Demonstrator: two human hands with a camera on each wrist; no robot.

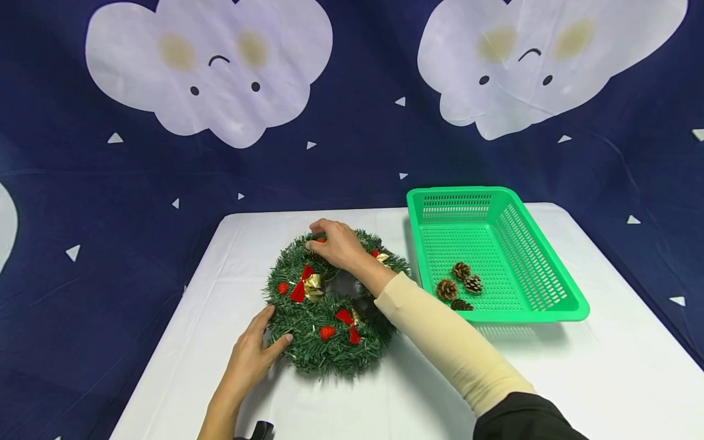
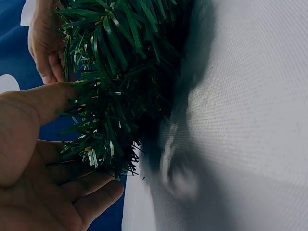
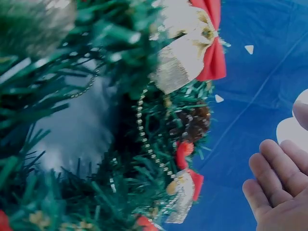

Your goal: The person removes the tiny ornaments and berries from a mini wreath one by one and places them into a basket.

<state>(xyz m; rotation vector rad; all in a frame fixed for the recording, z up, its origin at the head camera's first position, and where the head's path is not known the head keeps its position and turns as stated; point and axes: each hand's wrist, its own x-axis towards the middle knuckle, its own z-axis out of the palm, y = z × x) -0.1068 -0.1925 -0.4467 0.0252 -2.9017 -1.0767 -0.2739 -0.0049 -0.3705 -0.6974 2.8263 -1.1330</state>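
A green tinsel wreath (image 1: 335,351) lies on the table, trimmed with red-and-gold bows (image 1: 305,286), red strawberry-like pieces (image 1: 327,332) and a gold bead chain (image 3: 140,115). At its near-left edge, my left hand (image 1: 253,351) touches the tinsel with thumb and fingers spread; the left wrist view shows the wreath's edge between them. Over the wreath's far side hovers my right hand (image 1: 342,245). In the right wrist view its fingers (image 3: 274,168) are loosely extended, holding nothing and apart from the wreath. A brown pine cone (image 3: 195,122) sits among the tinsel near a bow.
To the right stands a green perforated plastic basket (image 1: 550,256) holding several pine cones (image 1: 447,289) in its near-left corner. A white cloth covers the table (image 1: 181,366). Behind it hangs a dark blue backdrop (image 1: 363,165) with clouds. A black object (image 1: 261,430) shows by my left wrist.
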